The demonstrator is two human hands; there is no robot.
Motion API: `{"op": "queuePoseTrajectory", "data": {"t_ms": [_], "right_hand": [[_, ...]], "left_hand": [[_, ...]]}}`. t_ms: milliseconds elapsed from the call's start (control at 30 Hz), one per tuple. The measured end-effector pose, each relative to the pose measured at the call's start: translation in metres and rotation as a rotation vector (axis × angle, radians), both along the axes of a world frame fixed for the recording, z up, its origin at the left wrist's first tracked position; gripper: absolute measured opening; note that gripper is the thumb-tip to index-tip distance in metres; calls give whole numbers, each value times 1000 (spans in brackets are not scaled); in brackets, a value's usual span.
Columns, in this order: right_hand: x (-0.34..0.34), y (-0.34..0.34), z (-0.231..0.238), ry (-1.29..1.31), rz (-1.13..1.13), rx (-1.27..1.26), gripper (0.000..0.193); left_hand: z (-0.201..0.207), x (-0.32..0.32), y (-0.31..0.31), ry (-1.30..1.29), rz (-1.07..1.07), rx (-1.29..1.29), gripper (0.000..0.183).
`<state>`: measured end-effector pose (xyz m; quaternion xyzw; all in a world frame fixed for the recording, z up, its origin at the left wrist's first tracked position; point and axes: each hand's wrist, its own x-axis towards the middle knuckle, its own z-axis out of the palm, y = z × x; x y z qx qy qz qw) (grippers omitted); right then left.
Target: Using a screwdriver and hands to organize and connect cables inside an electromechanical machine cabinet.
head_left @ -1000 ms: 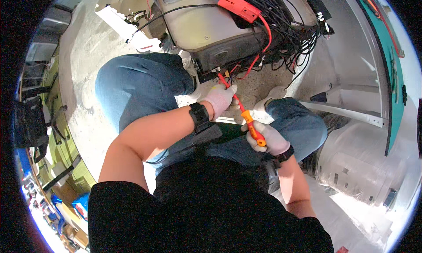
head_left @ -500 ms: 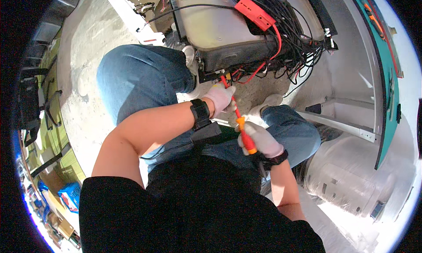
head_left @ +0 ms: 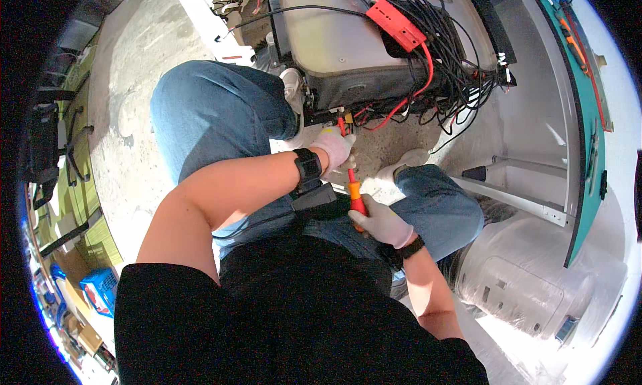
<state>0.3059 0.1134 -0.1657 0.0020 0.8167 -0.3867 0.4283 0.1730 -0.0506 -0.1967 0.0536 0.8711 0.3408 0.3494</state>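
Note:
A red and orange screwdriver [head_left: 356, 196] runs from my lap up to the lower front edge of a bulky grey and black machine housing [head_left: 361, 85]. My right hand [head_left: 386, 223], in a white glove, is closed round its handle. Farther up, my gloved left hand [head_left: 332, 147] is closed round the red shaft, close under the housing edge. The red shaft shows again beyond the left fingers, beside a small yellow part [head_left: 348, 118]. What the tip touches is too small to make out. Thin red wires [head_left: 384, 122] hang just right of it.
A red connector block [head_left: 397, 25] and a tangle of black cables [head_left: 461, 84] lie over the housing. White panel [head_left: 212, 23] stands at far left. A metal frame [head_left: 521, 201] and teal board [head_left: 588, 158] with tools are on the right, above a plastic-wrapped object [head_left: 515, 278].
My right hand has shifted slightly left on the screwdriver, whose handle now stands more upright. The left hand stays at the housing edge. The whole view has shifted a little.

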Motion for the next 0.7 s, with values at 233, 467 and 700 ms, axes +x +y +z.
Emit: {"op": "queuePoseTrajectory", "data": {"t_ms": [233, 467, 700], "right_hand": [[-5, 7, -8, -92, -8, -176, 39], [-8, -6, -18, 201, 142, 88, 45], [-10, 0, -27, -26, -97, -156, 49]], "left_hand": [[11, 7, 4, -281, 379, 266, 34], [17, 4, 3, -453, 495, 431, 36], [9, 0, -6, 287, -454, -221, 30]]}}
